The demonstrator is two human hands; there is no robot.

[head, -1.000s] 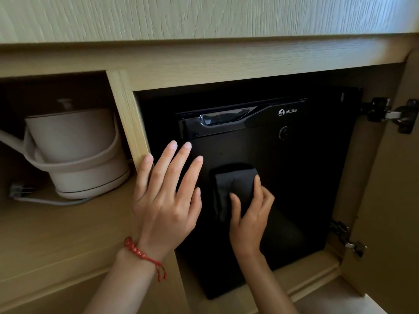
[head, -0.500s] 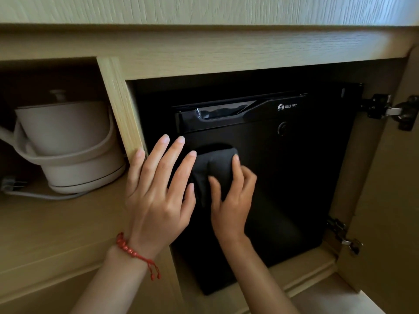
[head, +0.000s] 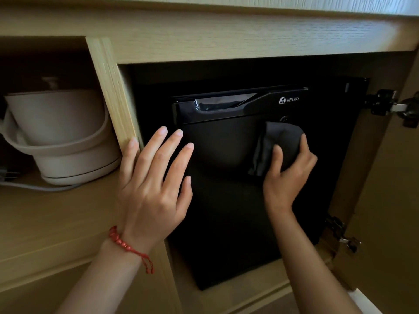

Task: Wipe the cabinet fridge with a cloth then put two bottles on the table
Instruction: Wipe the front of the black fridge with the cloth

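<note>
kettle left of fridge, in cabinet

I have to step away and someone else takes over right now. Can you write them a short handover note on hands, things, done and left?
Left hand: open, fingers spread flat at the left edge of the fridge door.
Right hand: presses the dark cloth on the upper right of the door, just under the handle strip.
Fridge door is closed; cabinet door stands open.
Done: wiping is under way.
Left: finish wiping, then put two bottles on the table. No bottles or table in view.
</note>
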